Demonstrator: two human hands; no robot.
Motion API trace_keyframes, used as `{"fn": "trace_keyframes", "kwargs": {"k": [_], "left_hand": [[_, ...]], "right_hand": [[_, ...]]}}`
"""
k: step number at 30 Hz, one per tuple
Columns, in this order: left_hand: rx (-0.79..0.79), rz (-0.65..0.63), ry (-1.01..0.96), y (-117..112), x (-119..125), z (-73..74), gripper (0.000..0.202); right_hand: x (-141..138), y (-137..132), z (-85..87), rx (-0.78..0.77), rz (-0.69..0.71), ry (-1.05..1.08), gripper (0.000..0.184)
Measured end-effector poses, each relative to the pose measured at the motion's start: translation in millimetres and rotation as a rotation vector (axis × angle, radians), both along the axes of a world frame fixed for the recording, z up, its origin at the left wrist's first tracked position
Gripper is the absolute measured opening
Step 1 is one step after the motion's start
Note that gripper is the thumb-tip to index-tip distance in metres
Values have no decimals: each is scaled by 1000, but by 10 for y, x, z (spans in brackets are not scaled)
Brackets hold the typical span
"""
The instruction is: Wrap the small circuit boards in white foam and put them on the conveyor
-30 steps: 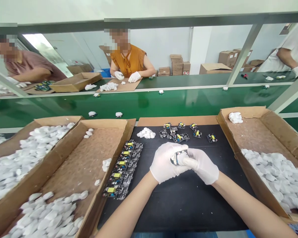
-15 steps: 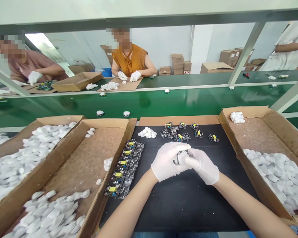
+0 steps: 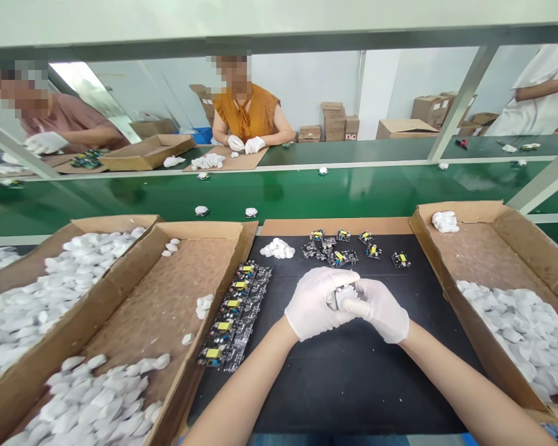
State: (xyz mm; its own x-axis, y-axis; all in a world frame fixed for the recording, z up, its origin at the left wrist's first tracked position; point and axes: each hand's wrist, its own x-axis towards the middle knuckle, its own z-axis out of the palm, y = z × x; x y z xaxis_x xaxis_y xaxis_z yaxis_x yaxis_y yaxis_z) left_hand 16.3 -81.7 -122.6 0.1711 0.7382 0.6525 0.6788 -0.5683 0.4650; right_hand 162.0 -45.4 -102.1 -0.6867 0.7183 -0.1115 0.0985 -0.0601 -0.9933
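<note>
Both my hands wear white gloves and meet over the black mat (image 3: 353, 371). My left hand (image 3: 314, 303) and my right hand (image 3: 381, 308) are closed together round a small white-cased part (image 3: 345, 293), mostly hidden by the fingers. Beyond them lie several loose small circuit boards with yellow components (image 3: 348, 248) and a little heap of white pieces (image 3: 277, 249). A row of circuit boards (image 3: 235, 316) leans along the mat's left edge.
Cardboard trays of white plastic shells stand at left (image 3: 134, 334), far left (image 3: 37, 291) and right (image 3: 516, 297). A green conveyor belt (image 3: 283, 192) with a few white items runs behind. Other gloved people work across the belt, past a metal frame.
My hands have kept pressing on the part; its dark board showed earlier, and now only white shows between the fingers. Items on the belt have drifted right.
</note>
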Motion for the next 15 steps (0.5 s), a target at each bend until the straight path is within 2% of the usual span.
{"fn": "trace_keyframes", "kwargs": {"k": [2, 6, 9, 12, 13, 15], "left_hand": [[-20, -5, 15, -9, 17, 14, 34], [-54, 17, 29, -7, 36, -1, 35], [-133, 23, -12, -11, 37, 10, 38], [-210, 38, -74, -21, 35, 40, 41], [-214, 43, -93, -22, 37, 43, 41], [-185, 49, -115, -18, 46, 31, 40]], "right_hand": [[5, -7, 11, -10, 5, -11, 29], [-7, -20, -22, 11, -76, -3, 35], [-17, -2, -100, -14, -118, 74, 50], [-12, 23, -154, -74, -48, 175, 71], [-9, 25, -155, -57, -29, 174, 72], [-6, 16, -131, 46, -53, 67, 58]]}}
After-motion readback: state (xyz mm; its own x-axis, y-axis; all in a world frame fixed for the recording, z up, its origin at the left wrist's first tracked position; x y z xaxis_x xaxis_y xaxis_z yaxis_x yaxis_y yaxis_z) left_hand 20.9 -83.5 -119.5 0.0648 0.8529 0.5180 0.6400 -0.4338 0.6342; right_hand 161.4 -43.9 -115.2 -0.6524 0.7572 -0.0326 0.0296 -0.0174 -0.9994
